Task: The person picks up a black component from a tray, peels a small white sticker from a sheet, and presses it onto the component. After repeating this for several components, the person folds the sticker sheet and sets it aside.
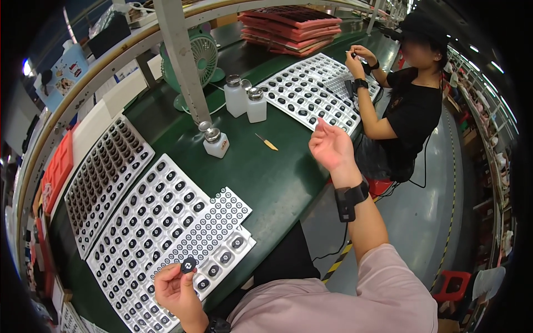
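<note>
Between its thumb and fingers, my left hand (179,294) pinches a small black rounded part (189,265) with a white symbol on its face. It hovers over the near end of a white moulded tray (161,166) filled with rows of similar black parts. Across that tray lies a sheet of round black-and-white stickers (206,223), close to the held part. My right hand (333,147) is raised over the table's right edge, away from the tray. Its fingers are curled in, thumb and fingertips together; whether anything is between them cannot be made out.
A second filled tray (111,183) leans at the left. Several pump-top bottles (257,106) stand beyond, near a yellow-handled pointed tool (270,145). A green fan (204,58) sits behind a metal post (183,61). At right, a co-worker (413,105) works over another tray (300,91).
</note>
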The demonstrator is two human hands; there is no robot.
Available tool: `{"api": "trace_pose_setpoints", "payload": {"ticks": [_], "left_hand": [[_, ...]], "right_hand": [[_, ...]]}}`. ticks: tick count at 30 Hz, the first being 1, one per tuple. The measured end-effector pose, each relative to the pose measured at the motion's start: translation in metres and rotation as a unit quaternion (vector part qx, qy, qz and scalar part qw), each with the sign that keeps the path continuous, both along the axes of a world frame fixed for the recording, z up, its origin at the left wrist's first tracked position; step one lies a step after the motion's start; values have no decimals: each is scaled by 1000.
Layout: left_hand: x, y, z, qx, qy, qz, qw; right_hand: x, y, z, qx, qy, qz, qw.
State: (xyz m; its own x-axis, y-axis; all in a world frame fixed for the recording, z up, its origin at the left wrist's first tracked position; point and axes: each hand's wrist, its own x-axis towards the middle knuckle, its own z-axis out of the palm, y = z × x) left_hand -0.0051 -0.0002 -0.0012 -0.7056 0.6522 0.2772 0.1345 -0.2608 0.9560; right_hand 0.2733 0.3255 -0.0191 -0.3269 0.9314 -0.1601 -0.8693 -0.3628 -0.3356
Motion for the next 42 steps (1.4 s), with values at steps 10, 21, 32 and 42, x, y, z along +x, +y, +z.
{"api": "trace_pose_setpoints", "payload": {"ticks": [10,21,32,42], "left_hand": [[-2,-3,-2,11,8,-5,1000],[-1,-2,-2,14,-12,-11,1000],[2,-1,-4,6,-16,-24,1000],[0,-19,-6,2,-9,-15,1000]], "right_hand": [[-9,33,2,-66,18,-82,994],[-2,32,32,23,-119,-17,993],[-108,-158,22,464,-373,179,783],[-144,-195,8,428,-343,244,800]]}}
